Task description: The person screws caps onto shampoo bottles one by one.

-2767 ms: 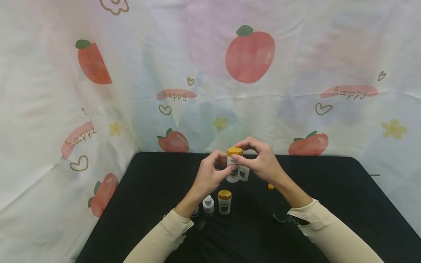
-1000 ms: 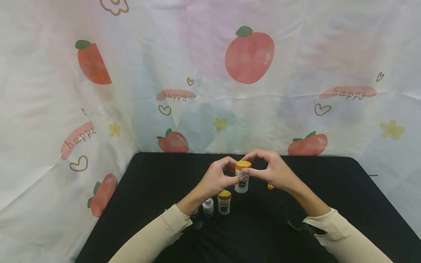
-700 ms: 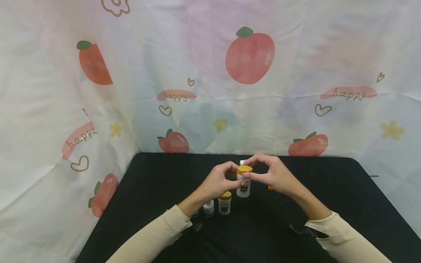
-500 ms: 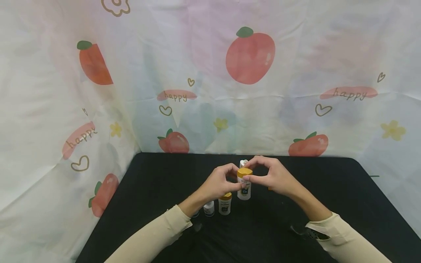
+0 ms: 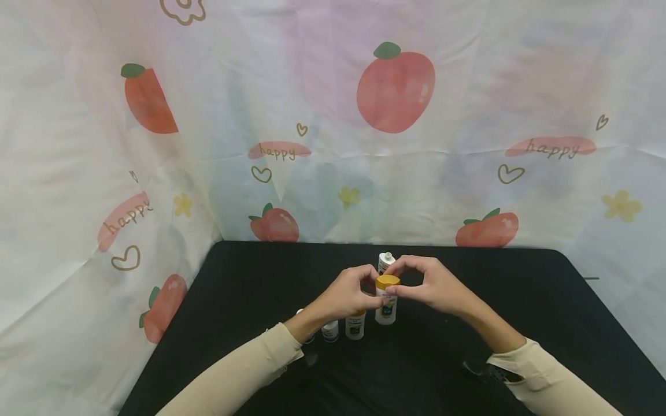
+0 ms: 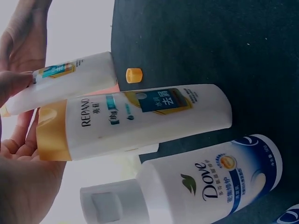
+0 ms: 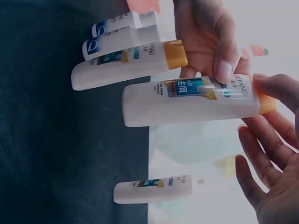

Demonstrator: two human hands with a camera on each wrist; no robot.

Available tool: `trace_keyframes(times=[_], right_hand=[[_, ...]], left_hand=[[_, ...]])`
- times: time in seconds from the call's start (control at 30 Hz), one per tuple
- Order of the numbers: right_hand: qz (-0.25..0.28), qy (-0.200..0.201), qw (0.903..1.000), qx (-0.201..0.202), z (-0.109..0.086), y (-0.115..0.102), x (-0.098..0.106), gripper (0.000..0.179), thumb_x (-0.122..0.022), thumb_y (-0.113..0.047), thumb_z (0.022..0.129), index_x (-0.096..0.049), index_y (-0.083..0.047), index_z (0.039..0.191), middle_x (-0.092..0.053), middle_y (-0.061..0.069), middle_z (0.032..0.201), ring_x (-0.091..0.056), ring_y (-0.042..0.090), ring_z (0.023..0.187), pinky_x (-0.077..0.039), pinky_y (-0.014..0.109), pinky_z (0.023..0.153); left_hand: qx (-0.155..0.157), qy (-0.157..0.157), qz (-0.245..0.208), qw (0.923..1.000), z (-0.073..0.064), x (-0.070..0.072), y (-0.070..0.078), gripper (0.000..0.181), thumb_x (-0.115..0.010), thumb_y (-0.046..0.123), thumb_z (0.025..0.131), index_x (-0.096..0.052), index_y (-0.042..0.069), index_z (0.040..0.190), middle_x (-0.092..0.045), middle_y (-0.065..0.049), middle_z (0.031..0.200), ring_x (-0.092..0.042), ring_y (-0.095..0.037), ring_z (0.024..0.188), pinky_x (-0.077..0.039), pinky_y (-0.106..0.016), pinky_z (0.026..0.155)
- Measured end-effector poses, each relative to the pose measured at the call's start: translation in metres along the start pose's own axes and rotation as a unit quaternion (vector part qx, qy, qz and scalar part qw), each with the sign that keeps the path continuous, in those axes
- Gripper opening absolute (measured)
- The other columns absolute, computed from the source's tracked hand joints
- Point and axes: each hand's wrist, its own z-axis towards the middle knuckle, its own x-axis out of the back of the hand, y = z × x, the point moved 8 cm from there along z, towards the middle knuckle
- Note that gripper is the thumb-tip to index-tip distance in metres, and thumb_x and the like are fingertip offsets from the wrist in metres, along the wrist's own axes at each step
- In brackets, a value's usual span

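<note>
Both hands hold a white shampoo bottle point(image 5: 386, 312) with a gold cap, upright over the black table. My left hand point(image 5: 351, 294) pinches its upper body between thumb and fingers. The thumb and fingers of my right hand point(image 5: 429, 282) grip it at the gold cap point(image 7: 267, 103). Whether its base touches the table I cannot tell. A matching capped bottle point(image 6: 149, 112) stands beside it, partly behind my left hand in the head view. Farther back is an uncapped bottle point(image 5: 386, 261) of the same kind, its narrow spout showing.
A white-and-blue Dove bottle point(image 6: 210, 179) and a second small white bottle point(image 7: 105, 28) stand to the left. A loose orange-gold cap point(image 6: 134, 75) lies on the black table point(image 5: 520, 323). Printed fabric point(image 5: 333, 190) hangs behind and to the left.
Both hands have brought the gold-capped bottle down, toward me and slightly right. The uncapped bottle behind shows more now. My right hand has come in front of the loose cap in the head view.
</note>
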Motion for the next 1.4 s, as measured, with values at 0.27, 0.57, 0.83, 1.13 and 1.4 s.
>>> trace_keyframes(times=[0.27,0.57,0.83,1.13,1.4], right_hand=[[0.007,0.004,1.0,0.006,-0.005,0.004,-0.005,0.023,-0.081,-0.022,0.089,-0.071,-0.027,0.109,-0.07,-0.013,0.1,-0.065,0.01,0.097,-0.05,0.037,0.091],[0.012,0.006,0.9999,0.007,-0.008,0.01,-0.013,0.024,-0.082,-0.024,0.088,-0.071,-0.027,0.109,-0.071,-0.014,0.1,-0.066,0.009,0.098,-0.05,0.034,0.092],[0.007,0.002,0.9999,0.009,-0.01,0.013,-0.018,0.024,-0.082,-0.023,0.088,-0.071,-0.026,0.11,-0.071,-0.014,0.099,-0.066,0.009,0.097,-0.051,0.034,0.09],[0.004,-0.007,1.0,0.002,-0.014,0.017,-0.026,0.024,-0.082,-0.025,0.088,-0.071,-0.027,0.108,-0.07,-0.015,0.099,-0.066,0.008,0.095,-0.052,0.035,0.089],[-0.004,-0.006,1.0,0.0,-0.015,0.02,-0.028,0.024,-0.083,-0.025,0.087,-0.071,-0.026,0.108,-0.07,-0.015,0.097,-0.067,0.007,0.093,-0.053,0.035,0.087]], left_hand=[[0.009,-0.023,0.016,0.9996,0.0,-0.005,-0.005,0.021,-0.08,0.015,0.089,-0.065,0.012,0.104,-0.07,0.005,0.094,-0.067,-0.003,0.085,-0.056,-0.021,0.075],[0.004,-0.024,0.046,0.9986,-0.001,-0.006,-0.013,0.02,-0.081,0.016,0.088,-0.066,0.013,0.102,-0.071,0.007,0.094,-0.067,0.0,0.088,-0.055,-0.019,0.079],[0.012,-0.024,0.064,0.9976,-0.001,-0.008,-0.017,0.02,-0.083,0.016,0.086,-0.067,0.016,0.097,-0.07,0.009,0.09,-0.066,0.0,0.085,-0.054,-0.02,0.078],[0.01,-0.025,0.092,0.9954,-0.003,-0.014,-0.022,0.022,-0.084,0.016,0.085,-0.068,0.014,0.099,-0.071,0.01,0.091,-0.067,0.001,0.083,-0.054,-0.017,0.076],[0.022,-0.028,0.121,0.992,-0.003,-0.014,-0.021,0.021,-0.085,0.017,0.083,-0.07,0.015,0.097,-0.069,0.011,0.086,-0.065,-0.003,0.081,-0.051,-0.018,0.07]])
